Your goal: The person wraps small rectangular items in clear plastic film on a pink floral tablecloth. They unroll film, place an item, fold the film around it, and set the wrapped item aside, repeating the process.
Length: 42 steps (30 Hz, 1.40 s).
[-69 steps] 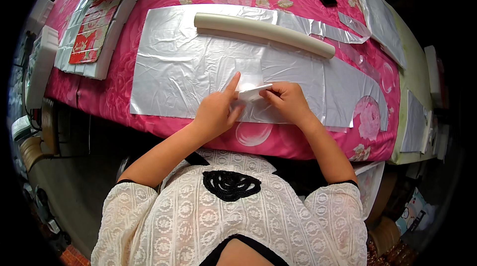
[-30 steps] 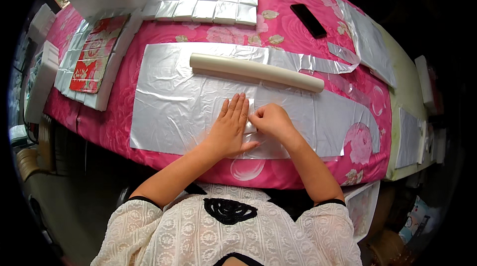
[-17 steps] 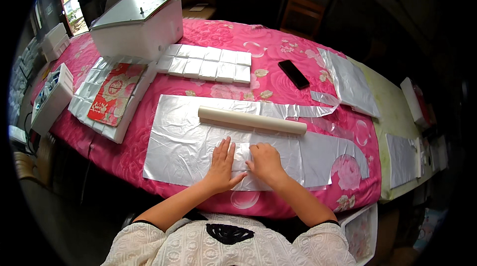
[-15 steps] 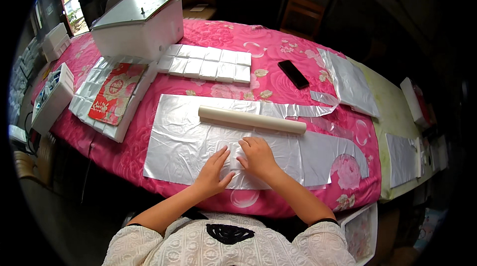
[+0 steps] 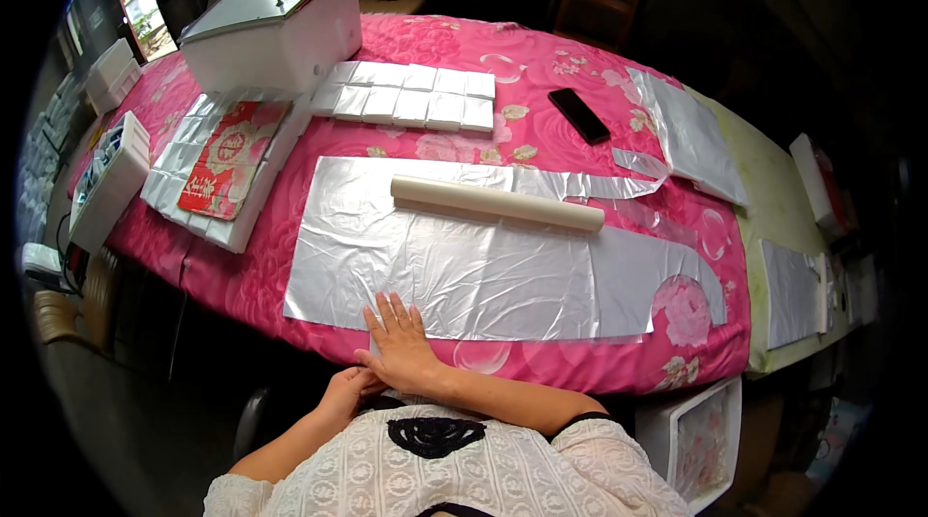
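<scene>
A silvery-white plastic carrier bag (image 5: 483,280) lies flat on the table, its strap-like handles reaching right. My right hand (image 5: 401,348) rests palm down across the bag's near edge, fingers stretched out and slightly spread. Beside it, at the table's front edge, my left hand (image 5: 346,395) has its fingers curled closed. Its fingertips are partly hidden by the right hand, so whatever they hold cannot be made out. A sliver of something white shows by my right thumb. Across the far part of the bag lies a cream-coloured roller tube (image 5: 498,204), apart from both hands.
Rows of folded silvery packets (image 5: 411,95) lie behind the bag, near a white foam box (image 5: 275,43). Left is a packet stack with a red printed sheet (image 5: 232,159). A black phone (image 5: 580,116) and more plastic bags (image 5: 691,145) are at right. A white bin (image 5: 696,445) stands below.
Both hands have moved toward me and left from the middle of the bag. The small white piece between them is no longer seen there. My left hand has closed; the right has flattened.
</scene>
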Motion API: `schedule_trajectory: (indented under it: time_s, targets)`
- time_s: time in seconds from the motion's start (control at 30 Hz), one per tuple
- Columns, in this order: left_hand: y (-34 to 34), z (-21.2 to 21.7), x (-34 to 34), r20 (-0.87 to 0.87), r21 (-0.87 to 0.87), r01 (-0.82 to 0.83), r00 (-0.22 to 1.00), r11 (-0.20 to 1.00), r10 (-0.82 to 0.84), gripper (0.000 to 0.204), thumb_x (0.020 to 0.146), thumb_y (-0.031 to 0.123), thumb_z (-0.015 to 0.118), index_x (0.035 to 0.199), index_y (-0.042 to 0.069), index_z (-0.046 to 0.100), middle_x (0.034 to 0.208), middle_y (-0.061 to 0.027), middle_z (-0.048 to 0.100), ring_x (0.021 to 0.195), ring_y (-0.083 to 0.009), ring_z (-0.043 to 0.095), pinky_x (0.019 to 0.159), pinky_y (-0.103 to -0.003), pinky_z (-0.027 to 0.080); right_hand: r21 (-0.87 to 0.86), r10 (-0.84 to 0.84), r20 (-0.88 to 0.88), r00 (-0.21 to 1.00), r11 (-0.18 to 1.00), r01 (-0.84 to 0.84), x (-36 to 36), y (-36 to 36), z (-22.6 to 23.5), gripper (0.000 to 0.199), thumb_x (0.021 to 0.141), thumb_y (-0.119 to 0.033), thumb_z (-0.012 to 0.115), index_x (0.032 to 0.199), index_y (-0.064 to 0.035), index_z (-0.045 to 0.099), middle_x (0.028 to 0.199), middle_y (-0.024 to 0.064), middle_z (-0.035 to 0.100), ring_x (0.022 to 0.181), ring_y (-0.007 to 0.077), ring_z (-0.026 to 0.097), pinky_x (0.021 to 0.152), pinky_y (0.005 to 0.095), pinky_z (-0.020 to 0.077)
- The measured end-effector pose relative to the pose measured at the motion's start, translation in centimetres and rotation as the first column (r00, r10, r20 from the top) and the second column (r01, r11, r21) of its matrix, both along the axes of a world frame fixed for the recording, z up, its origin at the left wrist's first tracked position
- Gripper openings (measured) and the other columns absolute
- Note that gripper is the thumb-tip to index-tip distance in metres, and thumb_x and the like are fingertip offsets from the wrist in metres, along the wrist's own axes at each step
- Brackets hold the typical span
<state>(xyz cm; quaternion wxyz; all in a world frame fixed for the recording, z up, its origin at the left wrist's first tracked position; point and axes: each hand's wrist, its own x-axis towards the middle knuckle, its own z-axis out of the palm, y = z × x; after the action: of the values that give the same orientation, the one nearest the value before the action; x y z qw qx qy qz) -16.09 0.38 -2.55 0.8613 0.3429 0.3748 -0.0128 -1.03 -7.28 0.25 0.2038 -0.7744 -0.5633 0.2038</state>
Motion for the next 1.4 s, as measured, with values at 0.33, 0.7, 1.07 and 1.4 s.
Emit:
schedule_trajectory:
  time_s: [0.33,0.7,1.07,1.4]
  targets:
    - [0.6,6.8,3.4,-0.386,0.908,0.409,0.901,0.094,-0.197,0.012,0.072,0.017,0.069,0.078,0.006,0.068,0.067,-0.0078,0.066,0.057,-0.0184,0.064,0.056,-0.030,0.050,0.129,0.421,0.236,0.876,0.880,-0.457,6.9,-2.5,3.1,0.025,0.078,-0.027,0.065,0.094,-0.0086,0.064,0.132,0.0127,0.045,0.135,0.0313,0.023,0.108,0.0552,0.0138]
    - [6.4,11.8,13.2,-0.086,0.977,0.021,0.949,-0.211,-0.302,0.035,0.070,0.008,0.072,0.104,0.005,0.062,0.109,-0.0103,0.062,0.092,-0.0259,0.062,0.074,-0.032,0.051,0.240,-0.280,-0.682,0.676,0.787,0.568,27.2,3.6,4.6,0.013,0.081,-0.016,0.066,0.085,-0.0033,0.066,0.078,0.0010,0.062,0.065,0.0089,0.054,0.061,0.0245,0.0437]
    - [11.1,11.7,25.8,-0.135,0.939,-0.029,0.886,-0.343,-0.444,0.034,0.073,0.009,0.068,0.105,0.004,0.059,0.117,-0.0116,0.058,0.101,-0.0304,0.058,0.082,-0.037,0.049,0.072,-0.730,-0.308,0.610,0.621,0.780,37.0,12.0,1.8,0.046,0.079,-0.033,0.066,0.107,0.0012,0.059,0.097,0.0172,0.065,0.090,0.0291,0.063,0.078,0.0374,0.0479]
    - [11.4,7.6,41.1,-0.125,0.837,-0.135,0.896,-0.530,-0.426,0.027,0.076,0.006,0.061,0.102,0.001,0.059,0.114,-0.0158,0.057,0.103,-0.0313,0.056,0.086,-0.038,0.047,0.363,-0.420,0.073,0.905,0.856,0.368,32.3,1.7,3.7,0.052,0.080,-0.031,0.064,0.119,0.0024,0.052,0.109,0.0179,0.056,0.103,0.0335,0.052,0.086,0.0414,0.0428]
